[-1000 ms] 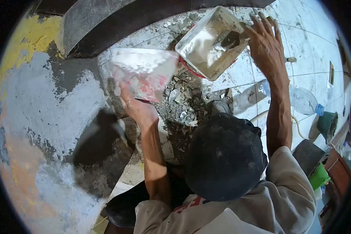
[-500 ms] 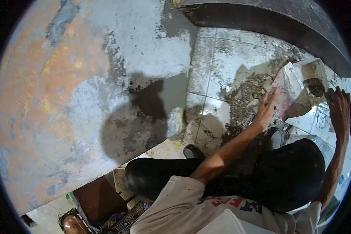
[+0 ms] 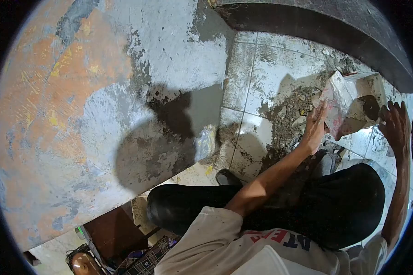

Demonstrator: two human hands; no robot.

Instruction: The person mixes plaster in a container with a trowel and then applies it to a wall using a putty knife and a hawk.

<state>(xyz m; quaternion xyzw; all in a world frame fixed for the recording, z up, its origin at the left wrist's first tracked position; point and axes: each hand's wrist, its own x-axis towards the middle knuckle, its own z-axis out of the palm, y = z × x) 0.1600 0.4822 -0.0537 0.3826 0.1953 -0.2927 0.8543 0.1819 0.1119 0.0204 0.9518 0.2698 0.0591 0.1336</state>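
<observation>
A white plastic tub [image 3: 377,85] lies on the rubble-strewn tile floor at the right, with a dark grey-brown lump [image 3: 370,107] inside. A crinkled whitish bag [image 3: 338,94] with red print covers its left side. My left hand [image 3: 315,130] is closed on the bag's near left edge, fingers pointing away from me. My right hand [image 3: 396,126] is at the tub's right rim, thumb side against it and fingers bent. A pale flat piece shows under its palm; I cannot make out what it is.
Broken rubble [image 3: 287,114] and dust cover the tiles left of the bag. A dark curved ledge [image 3: 307,23] runs along the back right. A patchy plastered surface [image 3: 101,114] fills the left. My shoes [image 3: 323,165] stand close to the rubble.
My right hand has shifted slightly left, onto the tub's right rim. The left hand stays on the bag; the tub and bag have barely moved.
</observation>
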